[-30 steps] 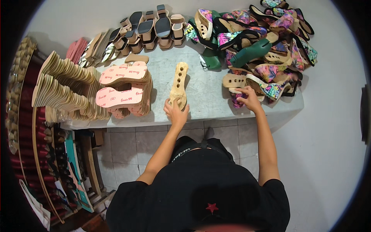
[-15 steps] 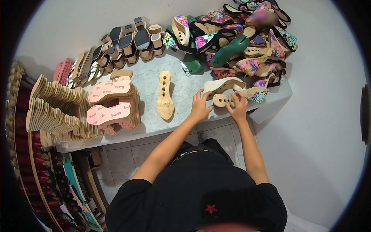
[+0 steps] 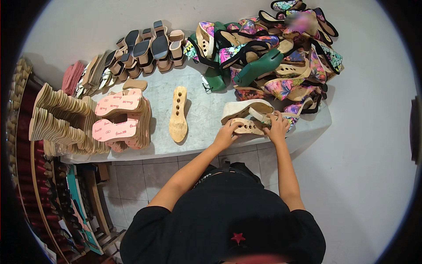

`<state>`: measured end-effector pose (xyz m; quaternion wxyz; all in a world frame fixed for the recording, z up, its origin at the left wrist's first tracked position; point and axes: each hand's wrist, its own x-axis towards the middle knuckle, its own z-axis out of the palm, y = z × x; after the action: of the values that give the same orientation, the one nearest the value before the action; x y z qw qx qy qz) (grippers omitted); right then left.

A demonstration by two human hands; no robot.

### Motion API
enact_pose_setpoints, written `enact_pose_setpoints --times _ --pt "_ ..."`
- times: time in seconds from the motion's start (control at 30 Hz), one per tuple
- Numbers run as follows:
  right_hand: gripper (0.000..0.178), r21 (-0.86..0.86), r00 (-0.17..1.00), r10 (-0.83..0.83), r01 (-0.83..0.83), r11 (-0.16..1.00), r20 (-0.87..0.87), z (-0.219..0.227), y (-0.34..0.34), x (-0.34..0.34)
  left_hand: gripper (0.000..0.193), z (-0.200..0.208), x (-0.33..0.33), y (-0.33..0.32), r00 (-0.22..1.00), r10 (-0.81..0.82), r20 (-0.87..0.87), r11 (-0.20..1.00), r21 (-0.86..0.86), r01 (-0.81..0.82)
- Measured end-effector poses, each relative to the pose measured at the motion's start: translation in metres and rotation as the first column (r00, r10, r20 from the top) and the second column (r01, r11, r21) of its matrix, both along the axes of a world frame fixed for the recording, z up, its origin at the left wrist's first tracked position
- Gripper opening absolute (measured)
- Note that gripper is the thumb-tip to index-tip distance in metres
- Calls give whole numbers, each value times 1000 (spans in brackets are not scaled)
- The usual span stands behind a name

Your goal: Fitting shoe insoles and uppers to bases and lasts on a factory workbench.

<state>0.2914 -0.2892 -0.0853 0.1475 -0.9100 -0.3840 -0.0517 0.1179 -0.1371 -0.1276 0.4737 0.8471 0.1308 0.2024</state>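
Note:
Both hands meet at the right front of a pale grey table [image 3: 202,110]. My left hand [image 3: 226,132] grips the near end of a tan wedge sole with holes [image 3: 247,126]. My right hand [image 3: 278,125] holds its other end, beside a cream wedge shoe with a strap [image 3: 246,108] lying just behind it. A second tan sole with several holes [image 3: 178,113] lies alone in the middle of the table, to the left of my hands.
A heap of floral and green wedge sandals [image 3: 272,57] fills the back right. Pink insoles on stacked soles [image 3: 118,119] stand at the left, with dark wedge soles [image 3: 149,48] along the back and tan sole stacks [image 3: 57,114] at the far left. The floor below is tiled.
My left hand let go of the sole in the middle of the table and moved right. Both hands now hold a tan sole near the sandal heap.

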Motion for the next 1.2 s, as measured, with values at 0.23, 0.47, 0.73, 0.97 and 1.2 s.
enact_pose_setpoints --times 0.23,0.47,0.73,0.97,1.2 --pt "38 146 991 126 -132 980 49 8 1 19 46 3 -4 -7 994 68 90 998 -11 -67" --pt "44 313 977 211 -190 931 -35 30 1 35 46 2 -33 0 951 294 100 956 -13 -294" --pt "49 146 875 484 -476 867 -21 26 -8 12 48 -3 -40 26 900 436 29 870 -268 -413" --pt "53 137 866 498 -489 861 -41 4 -28 7 48 7 -35 33 900 433 39 881 -227 -414" --pt "46 90 837 547 -548 832 37 -13 -40 16 48 4 -40 48 904 426 42 890 -196 -411"
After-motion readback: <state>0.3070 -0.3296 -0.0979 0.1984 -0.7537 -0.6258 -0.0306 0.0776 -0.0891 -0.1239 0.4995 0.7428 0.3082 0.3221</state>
